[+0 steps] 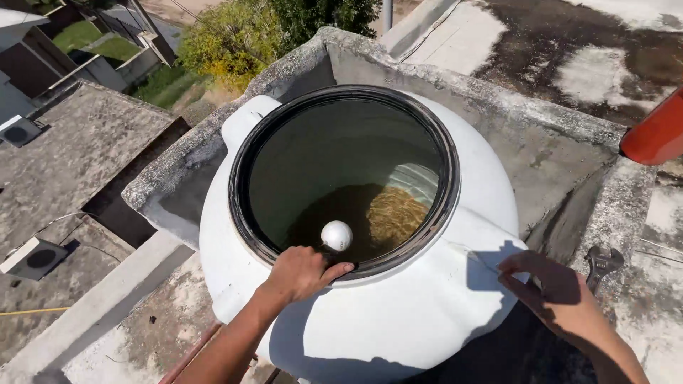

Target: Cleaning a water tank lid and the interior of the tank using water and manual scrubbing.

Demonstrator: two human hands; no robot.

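**Open Water Tank on a Rooftop, Both Hands at Its Rim**

A large white water tank [398, 299] is seen from above, set inside a rough concrete enclosure [498, 114] on a rooftop. Its lid is off, and the round opening is edged by a black rim [448, 171]. Inside, murky water and a patch of brownish sediment [395, 213] are lit by the sun. A white float ball [336, 235] is seen just inside the opening, near the front edge.

The left hand [302, 272] is laid over the near part of the rim, fingers curled loosely on the edge and the thumb pointed toward the ball; whether the ball is touched cannot be told. The left forearm is stretched up from the lower edge of the view.

The right hand [551, 291] is rested open on the tank's right shoulder, partly in shadow, fingers spread. A wrench [601, 263] is left on the concrete just beyond it, its handle hidden behind the hand. An orange object [658, 131] is cut off at the right border.
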